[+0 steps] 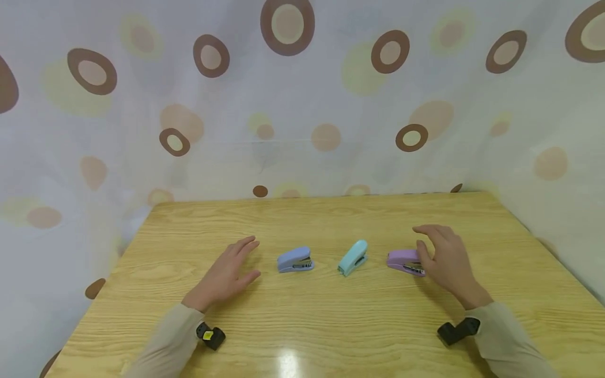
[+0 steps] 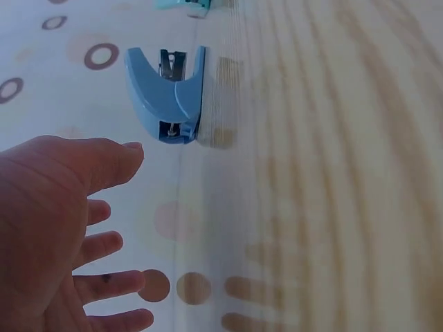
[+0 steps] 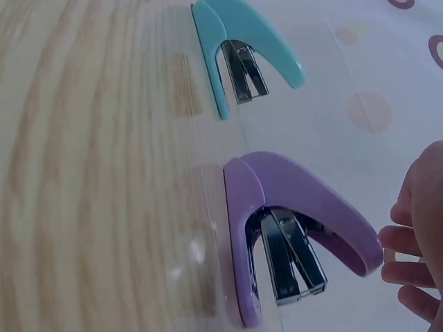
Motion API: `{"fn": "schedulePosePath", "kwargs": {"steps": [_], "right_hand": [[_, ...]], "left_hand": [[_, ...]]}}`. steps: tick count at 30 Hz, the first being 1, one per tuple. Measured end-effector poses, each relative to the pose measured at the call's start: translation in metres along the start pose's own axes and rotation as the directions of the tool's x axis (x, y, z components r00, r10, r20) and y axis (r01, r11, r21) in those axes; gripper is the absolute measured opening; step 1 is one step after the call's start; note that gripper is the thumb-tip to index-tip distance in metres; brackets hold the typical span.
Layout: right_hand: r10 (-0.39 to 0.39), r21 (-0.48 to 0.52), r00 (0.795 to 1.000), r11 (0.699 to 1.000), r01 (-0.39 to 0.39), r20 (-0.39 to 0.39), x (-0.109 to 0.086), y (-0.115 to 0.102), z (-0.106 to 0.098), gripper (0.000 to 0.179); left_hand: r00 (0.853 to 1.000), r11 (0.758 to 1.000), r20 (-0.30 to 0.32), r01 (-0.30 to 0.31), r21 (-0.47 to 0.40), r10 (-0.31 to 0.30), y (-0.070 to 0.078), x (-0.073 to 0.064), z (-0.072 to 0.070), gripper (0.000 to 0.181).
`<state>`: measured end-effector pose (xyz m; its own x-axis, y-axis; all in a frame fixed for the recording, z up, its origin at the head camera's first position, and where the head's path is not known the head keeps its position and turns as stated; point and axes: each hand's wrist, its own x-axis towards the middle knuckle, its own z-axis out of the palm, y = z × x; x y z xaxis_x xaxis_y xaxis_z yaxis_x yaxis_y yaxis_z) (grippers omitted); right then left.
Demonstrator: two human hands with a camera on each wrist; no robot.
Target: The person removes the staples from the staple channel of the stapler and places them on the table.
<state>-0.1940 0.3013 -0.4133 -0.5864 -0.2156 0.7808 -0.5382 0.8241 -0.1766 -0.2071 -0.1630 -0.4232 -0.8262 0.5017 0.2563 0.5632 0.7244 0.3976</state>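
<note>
Three small staplers lie in a row on the wooden table. The blue stapler point(image 1: 294, 259) is nearest to my left hand point(image 1: 228, 275), which hovers to its left with fingers spread and thumb apart. In the middle, the turquoise stapler point(image 1: 353, 258) lies slanted, away from both hands. My right hand point(image 1: 448, 261) is beside the purple stapler point(image 1: 403, 260) and hides its right end in the head view. In the right wrist view, fingertips point(image 3: 400, 240) are right at the upper arm of the purple stapler point(image 3: 304, 200), not wrapped round it.
The table point(image 1: 302, 325) has a pale wood grain and a back edge close to a curtain point(image 1: 293, 94) with round brown and beige spots. A black wrist camera point(image 1: 210, 335) sits on the left sleeve, another wrist camera point(image 1: 458, 331) on the right sleeve.
</note>
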Motion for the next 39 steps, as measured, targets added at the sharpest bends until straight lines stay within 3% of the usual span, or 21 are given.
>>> {"fn": "schedulePosePath", "kwargs": {"steps": [9, 15, 27, 34, 39], "right_hand": [[-0.015, 0.097, 0.999, 0.995, 0.011, 0.042, -0.003, -0.008, 0.014, 0.030], [-0.020, 0.125, 0.996, 0.992, 0.009, 0.082, -0.004, -0.014, 0.023, 0.035], [-0.118, 0.187, 0.986, 0.978, 0.095, 0.116, 0.004, -0.036, 0.052, 0.037], [-0.139, 0.222, 0.981, 0.969, 0.107, 0.135, 0.011, -0.050, 0.065, 0.037], [-0.172, 0.234, 0.970, 0.964, 0.130, 0.172, 0.020, -0.061, 0.078, 0.035]], "left_hand": [[0.998, 0.999, 0.029, -0.050, 0.013, 0.049, 0.013, 0.009, 0.010, 0.063], [0.995, 0.996, 0.035, -0.093, 0.010, 0.092, 0.022, 0.023, 0.017, 0.061], [0.991, 0.993, 0.068, -0.117, -0.028, 0.118, 0.037, 0.041, 0.028, 0.057], [0.989, 0.990, 0.057, -0.140, -0.001, 0.140, 0.037, 0.047, 0.031, 0.057], [0.992, 0.993, 0.043, -0.117, -0.030, 0.118, 0.033, 0.047, 0.029, 0.056]]}}
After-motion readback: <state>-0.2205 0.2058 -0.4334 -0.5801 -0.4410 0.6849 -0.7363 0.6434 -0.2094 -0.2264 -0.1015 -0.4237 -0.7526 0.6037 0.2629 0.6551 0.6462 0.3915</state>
